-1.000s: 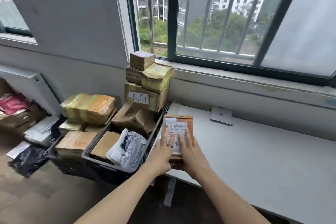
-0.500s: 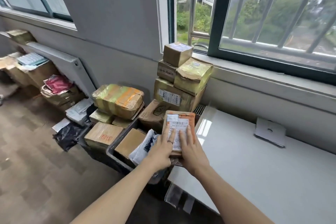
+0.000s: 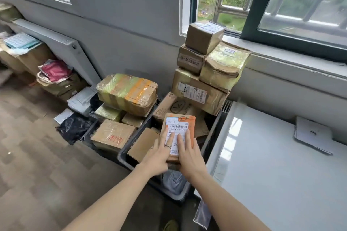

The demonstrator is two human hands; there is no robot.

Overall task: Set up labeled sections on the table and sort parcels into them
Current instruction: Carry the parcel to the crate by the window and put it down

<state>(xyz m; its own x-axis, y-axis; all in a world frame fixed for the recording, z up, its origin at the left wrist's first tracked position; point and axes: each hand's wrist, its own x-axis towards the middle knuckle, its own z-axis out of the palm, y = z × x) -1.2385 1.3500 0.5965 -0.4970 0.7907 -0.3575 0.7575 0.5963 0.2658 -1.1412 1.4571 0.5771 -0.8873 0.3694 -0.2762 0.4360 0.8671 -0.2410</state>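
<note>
Small orange parcel [image 3: 178, 133] with a white shipping label, held over the dark crate [image 3: 124, 157] just left of the table edge. Left hand [image 3: 157, 157] and right hand [image 3: 189, 155] grip it from the near end, fingers laid straight across the label, thumbs hidden underneath. Crate and floor around it packed with parcels, including a tall box stack [image 3: 206, 73] by the window. White table [image 3: 272, 165] shows only a flat grey pad [image 3: 313, 135]; no labeled sections or sorted parcels visible. Judged: sorting barely begun, nearly everything left.
</note>
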